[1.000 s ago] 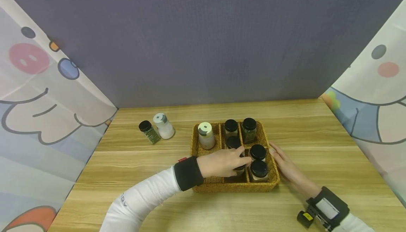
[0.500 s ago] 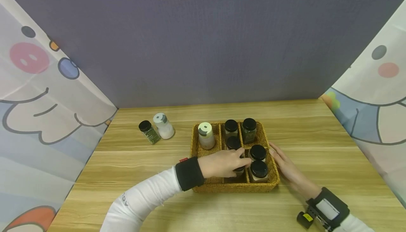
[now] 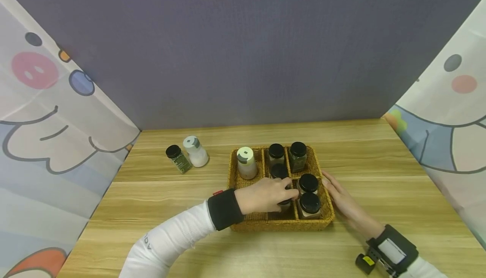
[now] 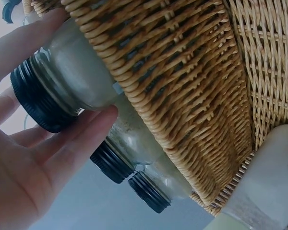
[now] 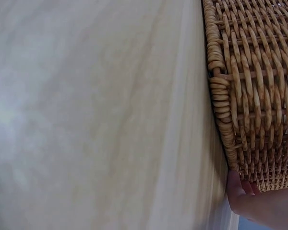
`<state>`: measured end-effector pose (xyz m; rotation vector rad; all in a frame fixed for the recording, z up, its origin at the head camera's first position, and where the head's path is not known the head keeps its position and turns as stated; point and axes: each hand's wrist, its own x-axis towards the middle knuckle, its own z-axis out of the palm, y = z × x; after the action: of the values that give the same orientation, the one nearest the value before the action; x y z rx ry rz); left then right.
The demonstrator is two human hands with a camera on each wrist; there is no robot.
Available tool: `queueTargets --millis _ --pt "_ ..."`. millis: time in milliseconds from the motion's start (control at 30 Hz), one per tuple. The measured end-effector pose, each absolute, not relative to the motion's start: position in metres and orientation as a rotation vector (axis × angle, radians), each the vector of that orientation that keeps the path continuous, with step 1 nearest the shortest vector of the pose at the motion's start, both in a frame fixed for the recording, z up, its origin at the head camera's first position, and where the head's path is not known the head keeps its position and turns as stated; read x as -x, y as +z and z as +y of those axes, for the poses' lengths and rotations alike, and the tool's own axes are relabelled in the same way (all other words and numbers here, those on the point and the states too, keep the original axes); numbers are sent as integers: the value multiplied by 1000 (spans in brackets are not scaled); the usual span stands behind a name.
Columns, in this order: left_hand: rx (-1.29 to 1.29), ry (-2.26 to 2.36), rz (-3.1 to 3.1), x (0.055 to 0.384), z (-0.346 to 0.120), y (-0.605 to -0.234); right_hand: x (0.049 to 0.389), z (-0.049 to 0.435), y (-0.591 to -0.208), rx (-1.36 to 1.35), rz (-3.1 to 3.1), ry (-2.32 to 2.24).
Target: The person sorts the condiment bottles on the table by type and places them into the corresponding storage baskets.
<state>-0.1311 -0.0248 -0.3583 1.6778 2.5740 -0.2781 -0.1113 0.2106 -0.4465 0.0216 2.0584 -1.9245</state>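
My left hand (image 3: 265, 195) reaches into the middle section of a divided wicker basket (image 3: 281, 226). It holds a clear glass jar (image 4: 81, 67) by its black ribbed lid (image 4: 38, 96), fingers and thumb on either side in the left wrist view. Two more black-lidded jars stand behind it in the same section, the nearer one (image 3: 279, 170) just past the fingers. My right hand (image 3: 343, 200) rests against the basket's right outer wall, fingers extended. The right wrist view shows the thumb side of that hand (image 5: 266, 206) at the wicker.
A white-capped shaker (image 3: 247, 166) stands in the basket's left section. The right side holds a green-filled jar (image 3: 298, 157) and two black-lidded jars (image 3: 310, 203). Left of the basket, on the wooden table (image 3: 144, 202), are a small herb jar (image 3: 179, 160) and another white-capped shaker (image 3: 197, 153).
The left hand has shifted very slightly left with its fingers still on the jar. The right hand and the basket keep their places.
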Motion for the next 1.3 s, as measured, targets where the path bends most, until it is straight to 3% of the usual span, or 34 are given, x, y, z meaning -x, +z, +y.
queueTargets --millis 1300 --pt "-1798 29 2666 133 -50 -344 115 213 -450 -2 2051 -1914"
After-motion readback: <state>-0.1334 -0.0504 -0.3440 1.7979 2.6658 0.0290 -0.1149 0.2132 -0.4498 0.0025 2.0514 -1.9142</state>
